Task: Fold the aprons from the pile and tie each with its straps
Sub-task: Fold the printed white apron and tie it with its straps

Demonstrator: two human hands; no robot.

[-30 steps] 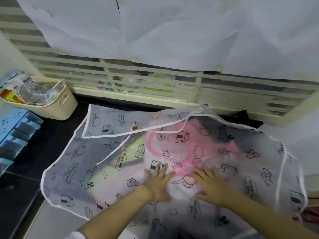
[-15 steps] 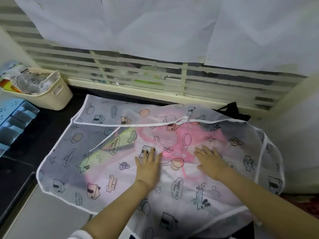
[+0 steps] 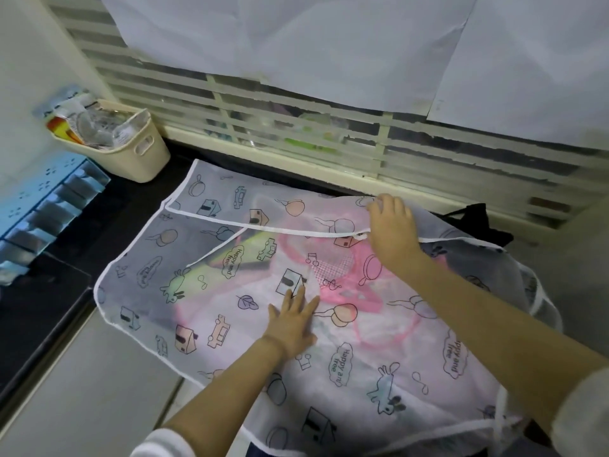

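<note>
one apron [image 3: 204,291] lies spread flat over a pile of other pieces on the counter [image 3: 59,258]. its near left part reaches past the counter's front edge, over a pale surface [image 3: 82,374]. the left hand [image 3: 293,319] presses flat on the middle of the cloth, fingers straight and released. the right hand [image 3: 390,230] lies on the far hem. its fingertips bend over the white trim, and it cannot be told whether they pinch it or only rest on it.

probable faults and causes:
- a strap [image 3: 217,252] shows as a white line across the left half. if it is folded inside, it will likely be trapped and hard to reach for tying.
- the cloth looks thin and slippery. the part past the front edge may drag the rest down once the left hand lifts.
- the pile beneath is uneven, with a pink piece [image 3: 346,285] showing through. a fold line may skew, or a lower piece may be pulled along.

surroundings:
- a blue rack [image 3: 49,206] stands at the counter's left edge.
- a cream basket [image 3: 131,150] of packets sits at the far left corner, near the hem. a swung hem could catch it.
- a window grille [image 3: 329,133] runs along the far edge.
- a black bag [image 3: 478,222] lies at the far right, partly under the cloth, and may snag.
</note>
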